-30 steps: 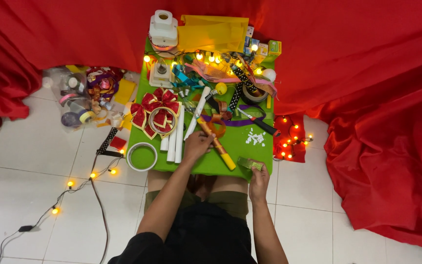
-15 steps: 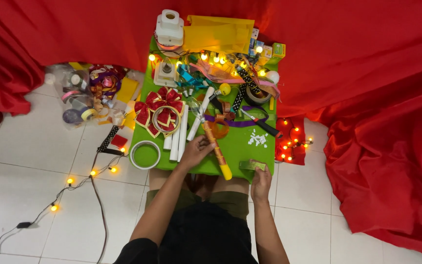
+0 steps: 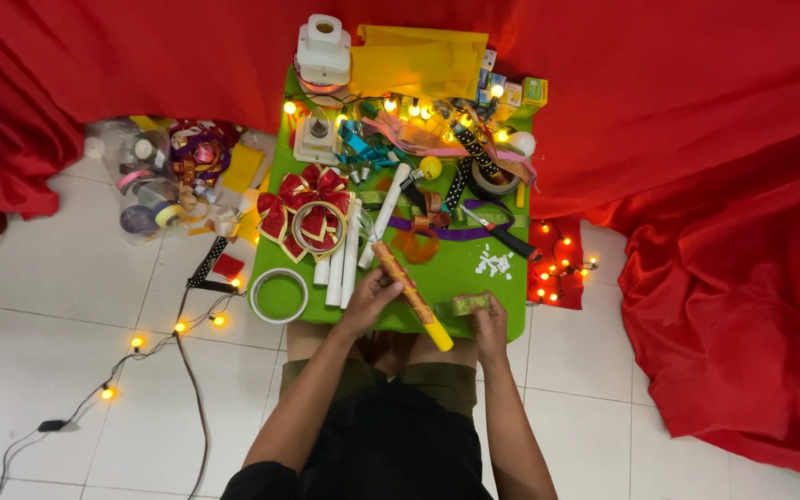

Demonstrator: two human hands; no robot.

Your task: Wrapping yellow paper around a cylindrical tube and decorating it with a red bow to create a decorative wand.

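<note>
A small green table (image 3: pixel 456 268) stands over my lap, crowded with craft supplies. My left hand (image 3: pixel 369 298) grips a long tube (image 3: pixel 409 293) wrapped in orange patterned paper with a yellow end, lying slantwise near the front edge. My right hand (image 3: pixel 488 319) holds a short strip of green glitter ribbon (image 3: pixel 463 304) at the front right corner, close to the tube's yellow end. Several white rolled tubes (image 3: pixel 343 259) lie just left of my left hand.
A red bow wreath (image 3: pixel 306 211), a tape ring (image 3: pixel 279 294), scissors (image 3: pixel 502 236), ribbons and glowing string lights (image 3: pixel 400 106) fill the table. A pile of ribbon spools (image 3: pixel 168 181) sits on the white tile floor at left. Red cloth (image 3: pixel 724 213) drapes behind and right.
The view has shifted slightly. My left hand has slid a little along the orange tube toward me. My right hand stays at the front right corner with the green ribbon.
</note>
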